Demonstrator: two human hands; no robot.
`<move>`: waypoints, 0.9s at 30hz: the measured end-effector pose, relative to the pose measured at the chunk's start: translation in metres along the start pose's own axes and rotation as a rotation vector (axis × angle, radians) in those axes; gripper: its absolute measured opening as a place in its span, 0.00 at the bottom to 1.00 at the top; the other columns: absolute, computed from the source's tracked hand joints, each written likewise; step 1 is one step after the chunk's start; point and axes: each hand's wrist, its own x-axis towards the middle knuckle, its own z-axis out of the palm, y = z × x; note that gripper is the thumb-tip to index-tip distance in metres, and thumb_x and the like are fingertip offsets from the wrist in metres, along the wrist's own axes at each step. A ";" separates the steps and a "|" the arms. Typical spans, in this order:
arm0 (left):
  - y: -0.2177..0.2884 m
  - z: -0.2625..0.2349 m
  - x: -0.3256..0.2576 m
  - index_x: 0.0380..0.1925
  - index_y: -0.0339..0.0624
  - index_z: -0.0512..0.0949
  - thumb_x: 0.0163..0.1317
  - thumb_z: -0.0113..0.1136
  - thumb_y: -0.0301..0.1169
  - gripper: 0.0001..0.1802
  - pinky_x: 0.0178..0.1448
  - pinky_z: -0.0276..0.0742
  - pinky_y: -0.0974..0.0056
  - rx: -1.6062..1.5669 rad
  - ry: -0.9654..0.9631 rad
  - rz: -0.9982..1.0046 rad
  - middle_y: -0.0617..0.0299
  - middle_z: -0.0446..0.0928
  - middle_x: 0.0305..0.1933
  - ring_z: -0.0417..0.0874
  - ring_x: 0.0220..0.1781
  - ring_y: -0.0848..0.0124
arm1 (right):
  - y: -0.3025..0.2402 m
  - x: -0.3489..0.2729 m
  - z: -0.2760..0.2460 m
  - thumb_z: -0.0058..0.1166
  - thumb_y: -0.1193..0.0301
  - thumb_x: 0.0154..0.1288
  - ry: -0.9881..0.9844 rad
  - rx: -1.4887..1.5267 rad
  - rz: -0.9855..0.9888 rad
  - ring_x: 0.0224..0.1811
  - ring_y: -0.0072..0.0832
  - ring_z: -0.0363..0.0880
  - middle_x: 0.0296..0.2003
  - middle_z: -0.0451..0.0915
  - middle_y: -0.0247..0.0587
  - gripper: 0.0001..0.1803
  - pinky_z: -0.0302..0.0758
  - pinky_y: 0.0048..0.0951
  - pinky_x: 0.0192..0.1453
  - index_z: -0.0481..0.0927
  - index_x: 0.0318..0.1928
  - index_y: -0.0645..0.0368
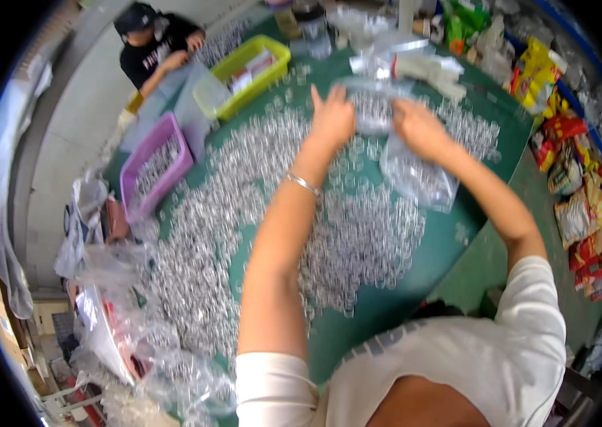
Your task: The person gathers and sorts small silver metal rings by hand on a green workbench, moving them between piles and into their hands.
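Observation:
Toward the far side of the table, my two hands hold a clear plastic bag (372, 112) between them, with many small shiny metal pieces inside. My left hand (334, 119) grips its left edge, one finger sticking up and the others curled. At the opposite edge, my right hand (420, 129) has its fingers closed on the plastic. Another clear bag (418, 178) lies just below my right hand. Loose metal pieces, like small rings or clips (358, 245), spread in a thick layer under and around my forearms. They are too small to make out exactly.
A purple bin (183, 146) of metal pieces and a yellow-green bin (283, 62) stand on the green table (386, 309). White gloves (432, 73) lie beyond my hands. Crumpled plastic bags (187, 381) crowd the left edge. Another person (150, 53) works at far left; colourful packaging (585, 206) heaps at right.

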 end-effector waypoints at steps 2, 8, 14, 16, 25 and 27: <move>0.010 -0.020 -0.016 0.34 0.39 0.76 0.53 0.51 0.26 0.09 0.64 0.47 0.33 -0.256 0.225 0.026 0.54 0.74 0.48 0.71 0.57 0.58 | -0.019 -0.005 -0.022 0.53 0.73 0.55 0.242 0.112 -0.013 0.49 0.44 0.71 0.47 0.71 0.50 0.10 0.68 0.40 0.52 0.74 0.37 0.66; 0.076 -0.085 -0.138 0.47 0.42 0.72 0.58 0.53 0.28 0.15 0.64 0.53 0.40 -0.605 0.193 -0.194 0.52 0.70 0.54 0.68 0.59 0.55 | -0.103 -0.092 -0.075 0.57 0.68 0.56 -0.100 0.742 -0.075 0.56 0.45 0.66 0.54 0.67 0.50 0.22 0.66 0.42 0.57 0.70 0.50 0.62; 0.125 -0.100 -0.248 0.55 0.44 0.68 0.55 0.58 0.38 0.27 0.64 0.47 0.35 -0.253 -0.211 -0.264 0.52 0.62 0.61 0.62 0.64 0.54 | -0.193 -0.145 -0.040 0.61 0.54 0.49 -0.171 0.567 0.003 0.67 0.56 0.47 0.61 0.55 0.59 0.40 0.52 0.57 0.63 0.64 0.59 0.62; 0.122 -0.100 -0.268 0.55 0.43 0.68 0.53 0.59 0.39 0.29 0.64 0.46 0.34 -0.248 -0.230 -0.323 0.52 0.62 0.60 0.62 0.64 0.54 | -0.215 -0.150 -0.033 0.61 0.54 0.48 -0.164 0.605 -0.008 0.68 0.56 0.45 0.62 0.54 0.62 0.42 0.50 0.58 0.64 0.63 0.60 0.63; 0.107 -0.112 -0.331 0.45 0.38 0.70 0.48 0.59 0.26 0.21 0.65 0.51 0.40 -0.179 -0.050 -0.681 0.49 0.64 0.54 0.65 0.59 0.52 | -0.278 -0.123 -0.018 0.51 0.77 0.52 -0.077 0.734 -0.323 0.68 0.50 0.49 0.64 0.55 0.55 0.27 0.50 0.52 0.67 0.65 0.55 0.64; 0.101 -0.115 -0.339 0.41 0.38 0.71 0.48 0.56 0.23 0.16 0.61 0.58 0.46 -0.159 -0.031 -0.769 0.48 0.65 0.52 0.65 0.56 0.51 | -0.288 -0.119 -0.010 0.51 0.73 0.55 -0.107 0.768 -0.422 0.69 0.46 0.47 0.65 0.53 0.51 0.27 0.51 0.51 0.68 0.64 0.57 0.61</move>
